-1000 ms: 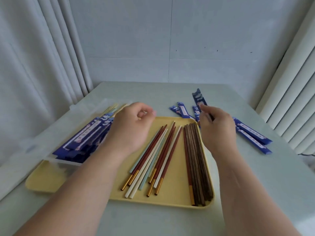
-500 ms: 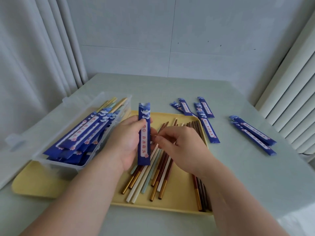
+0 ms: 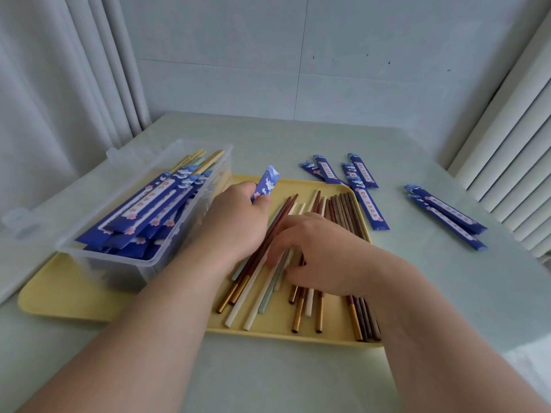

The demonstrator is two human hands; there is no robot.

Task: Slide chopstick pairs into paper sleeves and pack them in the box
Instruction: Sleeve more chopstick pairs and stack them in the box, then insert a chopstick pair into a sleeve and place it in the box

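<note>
A bare work corner, more booth than home: white curtains (image 3: pixel 74 84) hang on both sides, a blank panelled wall (image 3: pixel 298 55) stands behind, and one pale desk (image 3: pixel 298 135) fills the space.

Left grip (image 3: pixel 235 222) pinches one blue paper sleeve (image 3: pixel 268 180), tilted up over the yellow tray (image 3: pixel 74 302). Right grip (image 3: pixel 322 254) pinches pale chopsticks (image 3: pixel 268 293) on the tray. Clear plastic box (image 3: pixel 143 263) at left holds sleeved pairs (image 3: pixel 143 204). Loose sleeves (image 3: pixel 366 201) lie on the worktop (image 3: pixel 447 293).
</note>
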